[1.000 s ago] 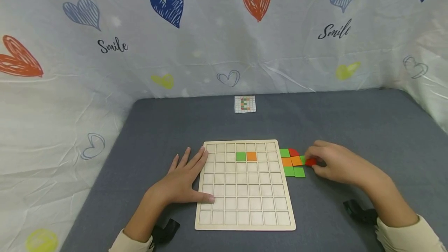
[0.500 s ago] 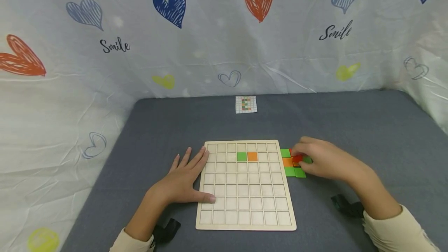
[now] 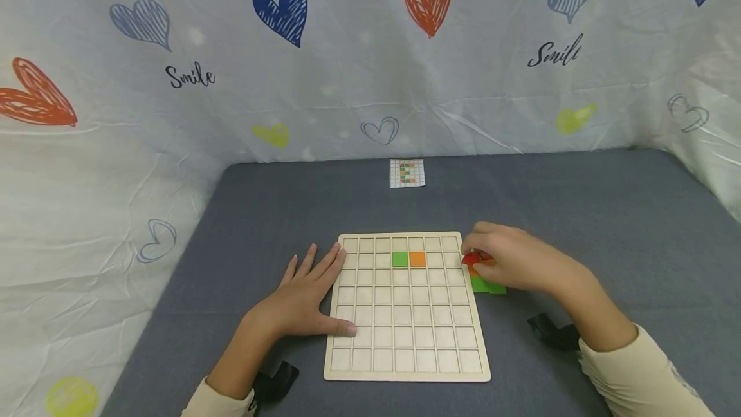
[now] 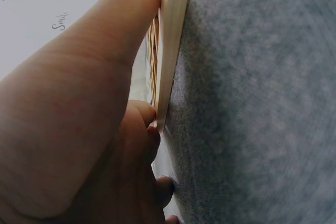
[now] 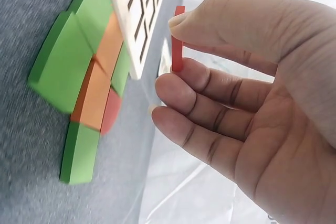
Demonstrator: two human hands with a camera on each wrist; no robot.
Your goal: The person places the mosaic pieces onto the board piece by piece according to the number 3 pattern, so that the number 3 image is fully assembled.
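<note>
A pale wooden grid board [image 3: 405, 365] lies on the grey cloth. One green square tile [image 3: 400, 259] and one orange square tile [image 3: 417, 259] sit side by side in its second row. My left hand [image 3: 303, 301] rests spread along the board's left edge, thumb over the rim; the left wrist view shows its fingertips at the edge. My right hand [image 3: 515, 259] pinches a thin red tile [image 5: 177, 45] between thumb and fingertips, above the board's right edge. Below it lie loose green tiles [image 5: 55, 64], orange tiles [image 5: 89, 93] and a red rounded tile [image 5: 111, 111], partly hidden in the head view.
A small printed card [image 3: 407, 173] with a coloured grid pattern lies at the back of the grey-covered table [image 3: 278, 204]. Behind it hangs a white sheet [image 3: 336, 69] printed with hearts and "Smile". The loose tiles lie against the board's right side.
My right hand has moved left with the red tile, from the right end of the loose tiles to the board's right edge. The left hand stays on the board.
</note>
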